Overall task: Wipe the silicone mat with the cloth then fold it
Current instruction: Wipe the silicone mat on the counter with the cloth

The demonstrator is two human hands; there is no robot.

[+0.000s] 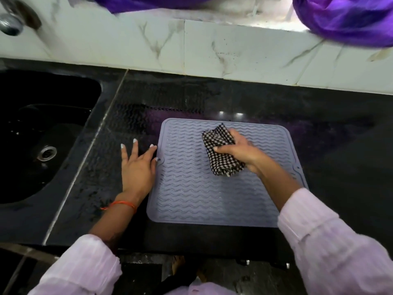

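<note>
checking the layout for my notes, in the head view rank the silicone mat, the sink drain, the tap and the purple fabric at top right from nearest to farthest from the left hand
From the left hand:
1. Silicone mat: right beside it, fingertips at its left edge.
2. Sink drain: to the left, in the black sink.
3. Tap: far top left corner.
4. Purple fabric: far top right, on the ledge.

A home kitchen: a black granite counter (276, 107) with an inset dark sink (42, 133) and drain (47, 152), a metal tap (10, 23) above, and marble-patterned white wall tiles (212, 47) behind.
</note>
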